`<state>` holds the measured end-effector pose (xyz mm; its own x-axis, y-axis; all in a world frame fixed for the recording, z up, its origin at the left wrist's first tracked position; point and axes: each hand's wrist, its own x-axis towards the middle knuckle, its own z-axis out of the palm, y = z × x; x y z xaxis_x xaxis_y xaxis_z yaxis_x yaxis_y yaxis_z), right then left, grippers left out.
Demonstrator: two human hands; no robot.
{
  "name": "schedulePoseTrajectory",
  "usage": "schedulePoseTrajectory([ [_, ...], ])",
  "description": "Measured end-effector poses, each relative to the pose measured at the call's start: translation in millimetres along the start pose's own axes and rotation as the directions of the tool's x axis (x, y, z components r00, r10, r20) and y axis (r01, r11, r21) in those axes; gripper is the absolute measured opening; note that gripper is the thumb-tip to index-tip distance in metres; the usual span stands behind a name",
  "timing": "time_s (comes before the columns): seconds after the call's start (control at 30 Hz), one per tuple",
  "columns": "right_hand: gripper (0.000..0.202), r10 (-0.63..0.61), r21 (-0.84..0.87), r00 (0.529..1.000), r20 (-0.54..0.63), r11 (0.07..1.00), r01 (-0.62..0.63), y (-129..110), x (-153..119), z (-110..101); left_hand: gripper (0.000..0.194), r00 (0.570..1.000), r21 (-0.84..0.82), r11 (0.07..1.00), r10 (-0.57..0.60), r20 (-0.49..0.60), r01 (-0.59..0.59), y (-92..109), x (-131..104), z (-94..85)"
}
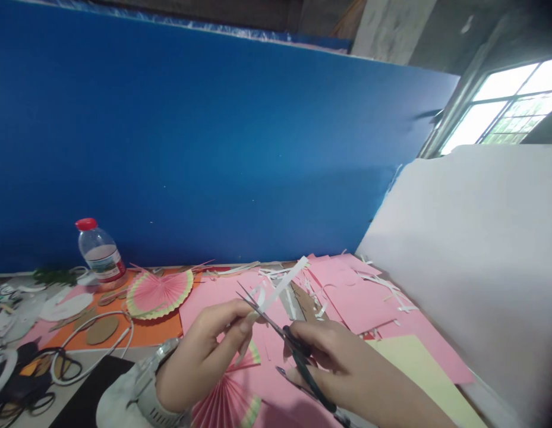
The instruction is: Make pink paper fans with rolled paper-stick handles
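Note:
My left hand [222,336] pinches a narrow white paper strip [285,284] between thumb and fingers, and the strip's free end points up to the right. In my right hand [327,356] is a pair of scissors [308,370] with dark handles. Their blades lie slightly apart beside my left fingertips, at the lower end of the strip. Whether the blades touch the paper I cannot tell. Below my hands lies a pleated pink paper fan [226,401] with a yellow-green edge, partly hidden by my left hand. Another such fan [162,292] lies farther left.
Pink paper sheets [353,297] and white offcuts cover the right side, with a pale yellow sheet [420,371] nearer me. A red-capped bottle [101,252] stands at the back left. Cables [64,356] lie at the left. A blue panel [204,137] and a white panel [476,238] bound the table.

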<state>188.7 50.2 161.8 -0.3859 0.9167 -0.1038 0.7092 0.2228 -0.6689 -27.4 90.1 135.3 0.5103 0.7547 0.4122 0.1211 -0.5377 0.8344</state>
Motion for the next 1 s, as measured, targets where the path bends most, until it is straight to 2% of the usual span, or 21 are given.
schedulePoseTrajectory([
  [0.67, 0.019, 0.03, 0.038, 0.999, 0.027, 0.999, -0.031, -2.3, -1.2, 2.4, 0.022, 0.996, -0.069, 0.995, -0.073, 0.046, 0.077, 2.3, -1.1, -3.2],
  [1.0, 0.022, 0.009, 0.149, 0.997, 0.078, 0.989, -0.02, -2.4, -0.6, 4.1, 0.022, 0.99, -0.148, 0.98, -0.122, 0.074, 0.132, 1.2, -0.7, -2.8],
])
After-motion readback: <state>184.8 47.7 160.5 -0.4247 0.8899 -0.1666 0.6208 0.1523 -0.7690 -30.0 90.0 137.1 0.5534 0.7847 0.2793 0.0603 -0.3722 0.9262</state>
